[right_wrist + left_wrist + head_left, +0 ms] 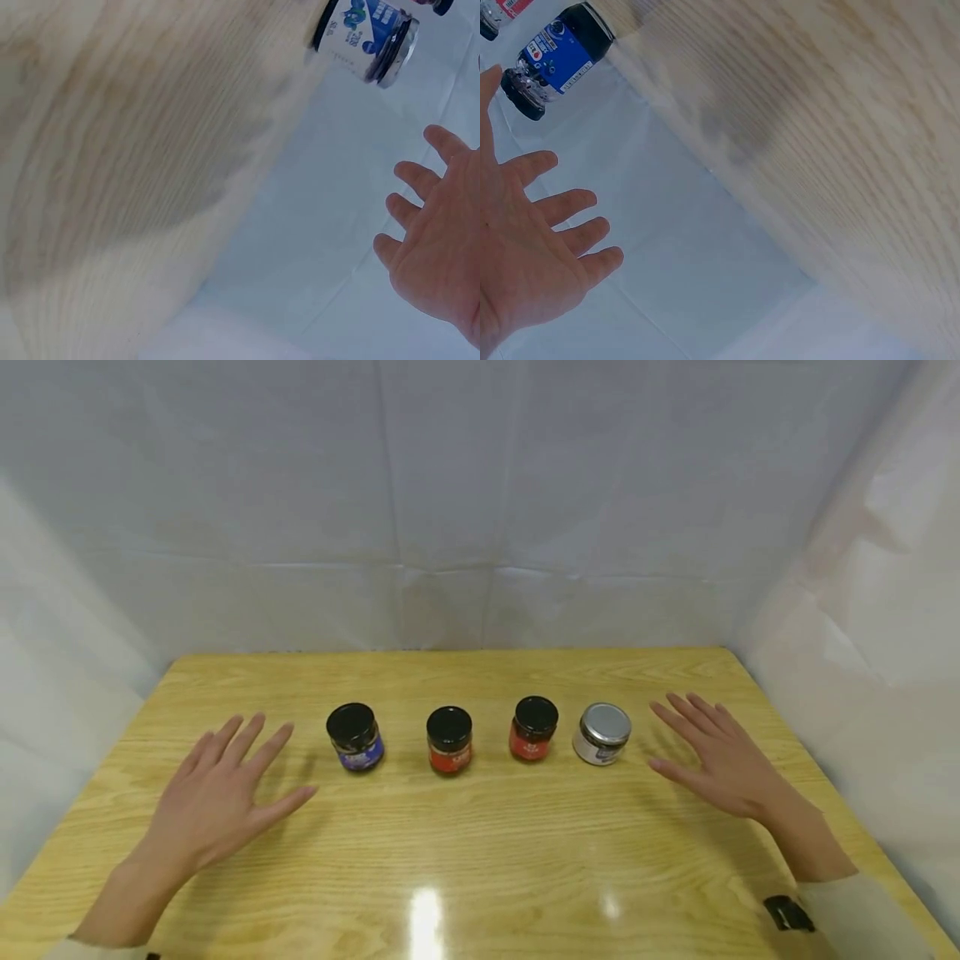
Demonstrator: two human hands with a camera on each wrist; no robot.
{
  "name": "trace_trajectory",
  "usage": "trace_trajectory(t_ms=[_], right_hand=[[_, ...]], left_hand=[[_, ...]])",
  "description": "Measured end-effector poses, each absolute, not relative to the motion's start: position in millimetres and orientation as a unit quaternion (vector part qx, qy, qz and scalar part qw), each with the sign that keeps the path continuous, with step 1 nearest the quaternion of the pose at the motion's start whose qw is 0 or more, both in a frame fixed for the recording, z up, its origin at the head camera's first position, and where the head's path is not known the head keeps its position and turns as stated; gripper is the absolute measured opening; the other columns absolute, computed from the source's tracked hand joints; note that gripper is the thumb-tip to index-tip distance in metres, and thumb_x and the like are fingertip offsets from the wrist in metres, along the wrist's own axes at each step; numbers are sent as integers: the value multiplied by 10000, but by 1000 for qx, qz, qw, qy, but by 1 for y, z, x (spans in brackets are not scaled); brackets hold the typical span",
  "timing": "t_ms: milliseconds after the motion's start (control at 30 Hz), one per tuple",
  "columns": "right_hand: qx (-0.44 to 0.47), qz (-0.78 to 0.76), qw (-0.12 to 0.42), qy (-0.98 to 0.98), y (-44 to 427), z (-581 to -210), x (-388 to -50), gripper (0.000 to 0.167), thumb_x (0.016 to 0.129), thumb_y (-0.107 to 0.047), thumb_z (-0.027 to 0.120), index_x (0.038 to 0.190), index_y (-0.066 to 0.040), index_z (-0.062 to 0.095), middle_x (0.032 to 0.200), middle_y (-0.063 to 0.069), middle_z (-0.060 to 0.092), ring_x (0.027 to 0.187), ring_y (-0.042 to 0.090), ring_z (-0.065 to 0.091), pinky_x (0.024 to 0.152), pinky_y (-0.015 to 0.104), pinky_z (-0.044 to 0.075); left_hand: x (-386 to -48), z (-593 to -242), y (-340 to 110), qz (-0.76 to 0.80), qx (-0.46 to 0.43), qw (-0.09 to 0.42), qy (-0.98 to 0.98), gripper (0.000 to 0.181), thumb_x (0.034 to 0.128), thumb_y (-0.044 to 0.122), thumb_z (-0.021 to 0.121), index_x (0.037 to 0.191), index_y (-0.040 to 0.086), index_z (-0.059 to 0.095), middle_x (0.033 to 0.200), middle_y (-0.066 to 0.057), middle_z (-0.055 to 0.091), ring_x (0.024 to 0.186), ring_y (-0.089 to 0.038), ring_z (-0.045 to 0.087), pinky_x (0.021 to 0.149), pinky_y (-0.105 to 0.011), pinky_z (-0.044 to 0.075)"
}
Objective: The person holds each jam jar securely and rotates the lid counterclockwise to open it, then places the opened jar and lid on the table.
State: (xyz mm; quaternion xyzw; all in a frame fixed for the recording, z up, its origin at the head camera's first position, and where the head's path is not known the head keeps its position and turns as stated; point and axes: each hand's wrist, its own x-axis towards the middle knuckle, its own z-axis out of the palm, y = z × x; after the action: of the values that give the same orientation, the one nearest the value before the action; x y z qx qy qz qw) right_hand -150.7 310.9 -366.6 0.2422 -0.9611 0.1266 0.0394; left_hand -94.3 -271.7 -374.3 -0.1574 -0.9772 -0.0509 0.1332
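Observation:
Four jars would exceed the row's plain telling, so by kind: a blue-labelled jar (360, 739) with a black lid stands at the left of a row. Two red-labelled jars, one left of centre (450, 742) and one right of centre (534, 729), also wear black lids. A white-labelled jar (602, 735) with a silver lid stands at the right end. My left hand (217, 797), fingers spread, hovers left of the blue-labelled jar. My right hand (723, 760) hovers right of the white-labelled jar, fingers extended. Neither hand touches a jar.
The jars stand on a wood-grain table (480, 827). A pale sheet (465, 510) hangs behind the table's far edge, and more sheeting (885, 610) runs along the right side. A black piece (788, 913) sits at the right sleeve's cuff.

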Motion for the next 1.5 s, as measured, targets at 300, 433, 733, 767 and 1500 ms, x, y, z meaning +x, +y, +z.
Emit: trace_trajectory(t_ms=[300,433,733,767,1500], right_hand=[[256,120,42,-958,290,-362,-158,723,925,-490,560,1523,-218,259,1566,98,182,1430,319,91,1127,497,35],[267,112,50,-956,279,-361,-160,730,916,-502,568,1522,-230,263,1564,94,194,1432,307,93,1130,484,43],[284,100,55,-952,257,-356,-166,741,912,-554,538,1524,-256,247,1568,73,187,1434,299,89,1130,478,45],[287,98,54,-951,255,-356,-167,741,914,-554,534,1526,-253,243,1570,72,181,1435,297,83,1130,479,45],[342,76,57,-935,193,-344,-175,776,897,-657,454,1530,-285,200,1577,18,157,1440,257,68,1134,468,58]], left_hand=[[-96,-373,-269,-49,-166,145,-974,824,820,634,596,1434,109,432,1447,-253,352,1325,-449,278,1096,-559,149],[-97,-372,-268,-49,-169,147,-974,828,816,639,596,1436,114,432,1457,-238,346,1327,-444,280,1092,-559,163],[-99,-369,-264,-53,-176,151,-971,826,819,639,591,1433,110,432,1461,-233,340,1333,-440,269,1087,-567,169],[-99,-369,-264,-53,-176,150,-971,827,819,639,592,1434,110,431,1461,-234,340,1333,-441,269,1085,-570,172],[-101,-370,-261,-56,-178,152,-971,822,824,630,592,1443,119,417,1479,-228,318,1345,-433,256,1089,-562,170]])
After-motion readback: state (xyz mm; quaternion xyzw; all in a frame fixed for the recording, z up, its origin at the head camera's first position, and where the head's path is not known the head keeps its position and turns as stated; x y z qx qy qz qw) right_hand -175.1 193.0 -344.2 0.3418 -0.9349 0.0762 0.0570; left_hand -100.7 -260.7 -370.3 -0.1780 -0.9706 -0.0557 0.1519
